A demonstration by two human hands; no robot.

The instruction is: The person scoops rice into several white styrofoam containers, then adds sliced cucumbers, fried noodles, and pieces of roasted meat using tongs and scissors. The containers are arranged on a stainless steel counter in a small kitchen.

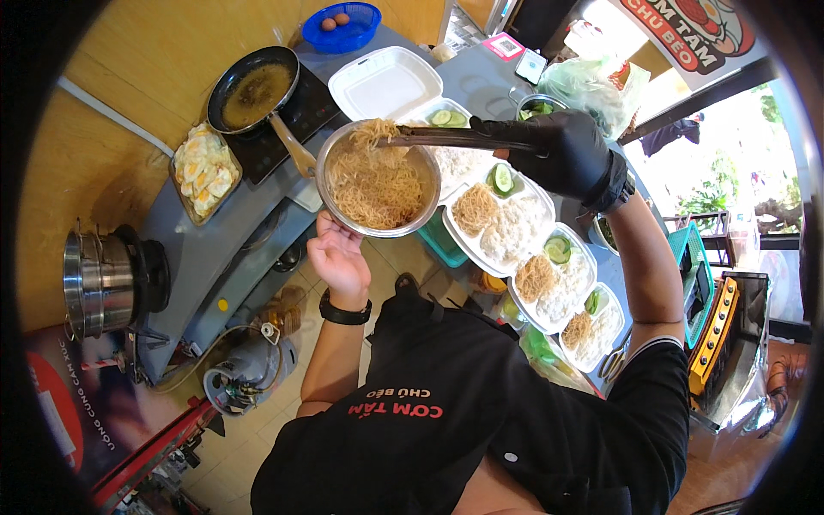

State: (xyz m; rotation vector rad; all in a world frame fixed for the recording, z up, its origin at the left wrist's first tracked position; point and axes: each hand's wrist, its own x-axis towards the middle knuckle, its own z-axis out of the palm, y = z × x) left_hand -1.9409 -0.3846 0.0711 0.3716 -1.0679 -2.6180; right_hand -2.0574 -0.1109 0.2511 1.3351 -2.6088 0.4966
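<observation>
My bare left hand (340, 260) is closed on the rim and underside of a steel bowl (384, 232) filled with thin tan shreds (378, 184). In a black glove, my right hand (558, 154) grips long dark tongs (455, 137). Their tips hold a clump of shreds (374, 132) just above the bowl's far side. To the right of the bowl runs a row of white foam boxes; the nearer ones hold rice (515, 229), tan shreds (475, 210) and cucumber slices (500, 178). Behind the tongs, an open foam box (386, 81) is partly hidden by the bowl.
A frying pan (257, 90) with brownish liquid sits on a black cooktop (313, 107), its handle reaching toward the bowl. Fried eggs (206, 170) fill a tray at left. A blue basket (365, 26) holds two eggs. A plastic bag (584, 90) and phone (530, 66) lie at the far right.
</observation>
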